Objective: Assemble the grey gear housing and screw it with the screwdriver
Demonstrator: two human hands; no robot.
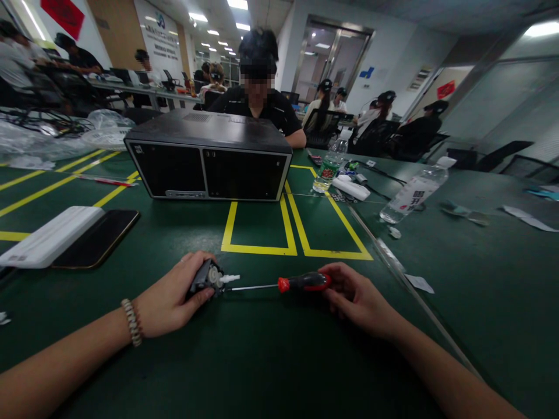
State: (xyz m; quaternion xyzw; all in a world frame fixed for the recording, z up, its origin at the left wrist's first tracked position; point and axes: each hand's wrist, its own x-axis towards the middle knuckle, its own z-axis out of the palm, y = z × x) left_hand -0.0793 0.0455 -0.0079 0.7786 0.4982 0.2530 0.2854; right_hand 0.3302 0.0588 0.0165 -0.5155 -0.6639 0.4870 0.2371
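Note:
Low over the green table, my left hand [174, 297] is closed around a small dark grey housing [201, 277] with pale round gears and a white shaft pointing right; its exact kind I cannot make out. My right hand [356, 294] grips the handle end of a screwdriver [305, 282] with a black and red handle. The screwdriver lies level, its thin metal blade pointing left. Its tip reaches the near right edge of the housing, by my left thumb; whether it sits in a screw is too small to tell.
A black computer case [209, 157] lies ahead, a person [257, 99] seated behind it. Yellow tape [259, 250] marks the table [262, 361]. At left rest a phone [98, 238] and a white box [55, 235]; at right, two water bottles [417, 189] [329, 166].

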